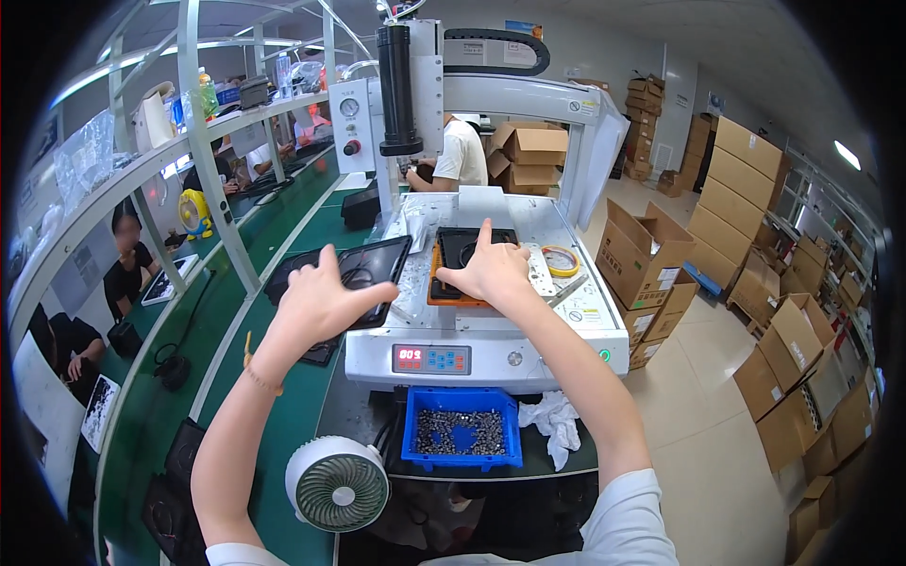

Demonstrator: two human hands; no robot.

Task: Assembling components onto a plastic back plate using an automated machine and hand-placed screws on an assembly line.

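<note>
My left hand [326,297] is spread open, thumb and forefinger wide apart, over the near edge of a flat black panel [381,257] with a loop of black cable on it. Whether its fingertips touch the panel I cannot tell. Under my right hand [497,271] sits a black rectangular part [455,247] in an orange fixture [436,291] on the bed of a white benchtop machine [595,325]. That hand has its thumb and forefinger stretched apart, its other fingers partly bent at the part's right side. Nothing shows gripped in either hand.
A black cylinder head [398,90] hangs above the bed. Yellow tape [561,261] lies right of the fixture. In front stand a blue bin [462,460] of small metal pieces, white tissue [553,426] and a fan [338,483]. Cartons [645,255] stand right; co-workers sit left and behind.
</note>
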